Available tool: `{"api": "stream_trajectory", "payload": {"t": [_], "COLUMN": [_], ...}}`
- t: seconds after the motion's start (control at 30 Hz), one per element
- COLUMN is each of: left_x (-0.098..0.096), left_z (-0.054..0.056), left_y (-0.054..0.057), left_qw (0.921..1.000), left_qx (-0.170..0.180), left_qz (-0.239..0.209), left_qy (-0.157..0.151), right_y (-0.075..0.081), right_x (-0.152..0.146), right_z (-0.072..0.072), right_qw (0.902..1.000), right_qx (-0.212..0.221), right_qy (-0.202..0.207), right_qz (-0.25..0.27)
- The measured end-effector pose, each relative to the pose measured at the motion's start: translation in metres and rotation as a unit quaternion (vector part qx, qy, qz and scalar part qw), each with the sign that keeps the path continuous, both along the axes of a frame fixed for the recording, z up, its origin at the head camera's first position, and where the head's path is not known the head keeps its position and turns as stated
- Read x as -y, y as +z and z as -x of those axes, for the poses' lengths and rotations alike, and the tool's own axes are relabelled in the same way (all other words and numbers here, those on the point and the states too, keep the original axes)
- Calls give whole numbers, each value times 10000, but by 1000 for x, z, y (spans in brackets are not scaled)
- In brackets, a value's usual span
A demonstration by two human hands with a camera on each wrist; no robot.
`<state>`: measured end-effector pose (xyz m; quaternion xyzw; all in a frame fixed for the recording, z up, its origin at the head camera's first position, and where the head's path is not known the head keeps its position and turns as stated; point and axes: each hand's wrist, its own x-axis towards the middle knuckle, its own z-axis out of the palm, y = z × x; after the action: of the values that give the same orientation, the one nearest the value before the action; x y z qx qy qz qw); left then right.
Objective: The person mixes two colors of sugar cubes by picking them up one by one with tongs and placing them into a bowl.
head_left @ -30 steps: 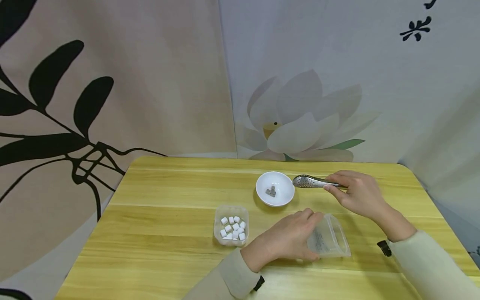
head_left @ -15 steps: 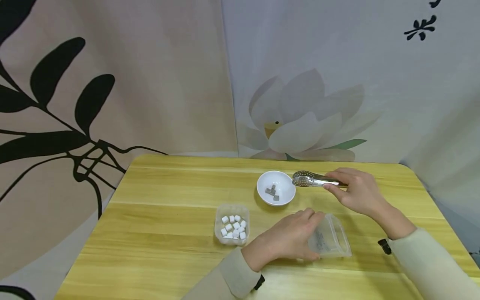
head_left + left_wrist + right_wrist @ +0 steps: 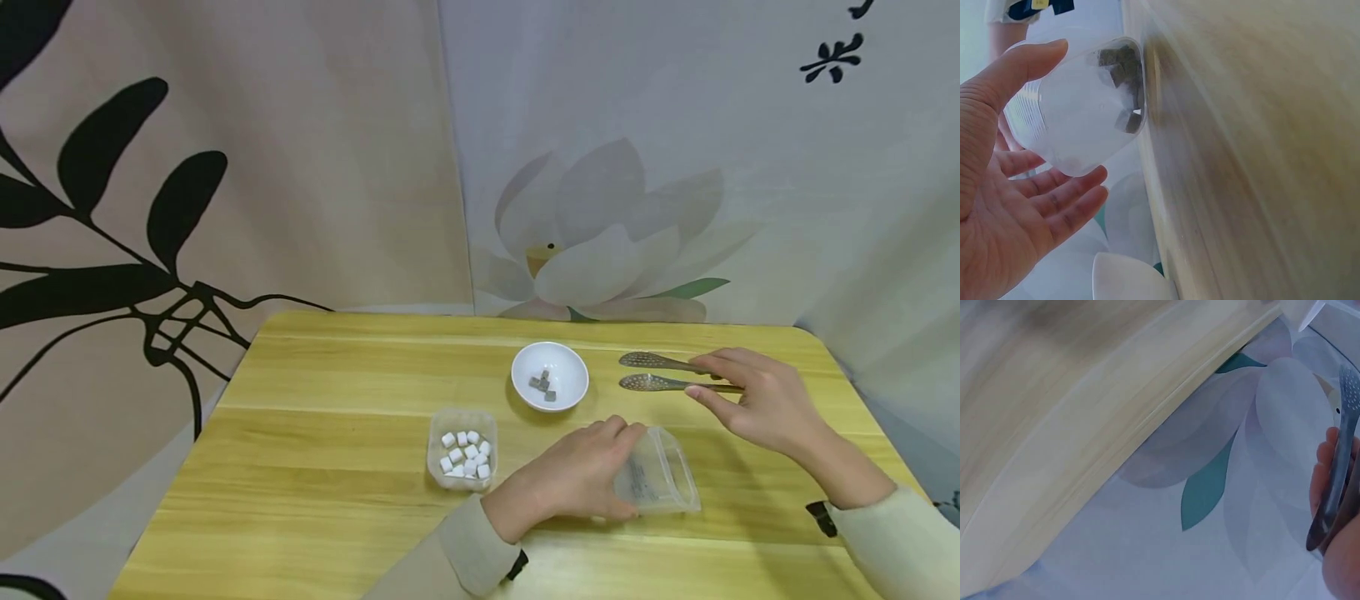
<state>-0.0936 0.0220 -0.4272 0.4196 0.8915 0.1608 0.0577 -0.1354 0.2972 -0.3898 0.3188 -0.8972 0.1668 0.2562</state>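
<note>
My left hand (image 3: pixel 573 471) grips a clear plastic container (image 3: pixel 656 479) that lies tipped on its side at the front right. Through its wall, the left wrist view shows several dark grey cubes (image 3: pixel 1124 65). My right hand (image 3: pixel 772 404) holds metal tongs (image 3: pixel 651 382) with perforated tips, spread apart with nothing between them. They point left toward a white bowl (image 3: pixel 568 375), and their tips sit just right of its rim. Inside the bowl lie several grey cubes (image 3: pixel 543 384). In the right wrist view, the tongs (image 3: pixel 1337 475) show at the right edge with the fingers behind them.
A second clear container (image 3: pixel 441 423) with several white cubes (image 3: pixel 470 452) stands left of my left hand. The wooden table (image 3: pixel 322 392) ends at the back against a fabric backdrop (image 3: pixel 360 167) printed with leaves and a flower.
A grey cube has dropped from the tongs into the bowl. The tongs have since spread wide and moved right with my right hand, away from the bowl. My left hand stays in place.
</note>
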Motion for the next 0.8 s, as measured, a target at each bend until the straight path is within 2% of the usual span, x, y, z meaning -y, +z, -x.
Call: {"api": "stream_trajectory", "payload": {"t": [0.4, 0.53, 0.8], "left_x": [1, 1, 1], "left_z": [-1, -1, -1], "left_y": [1, 0, 0], "left_qw": [9999, 9999, 10000], "left_qx": [91, 92, 5], "left_qz": [64, 51, 33], "left_qy": [46, 57, 29], "right_y": [-7, -11, -14], "right_x": [-40, -52, -62], "right_z": [-29, -38, -57], "right_qw": [9983, 9986, 9995], "right_qx": [-485, -407, 13], "right_qy": [12, -66, -238], "right_qz": [332, 317, 196]}}
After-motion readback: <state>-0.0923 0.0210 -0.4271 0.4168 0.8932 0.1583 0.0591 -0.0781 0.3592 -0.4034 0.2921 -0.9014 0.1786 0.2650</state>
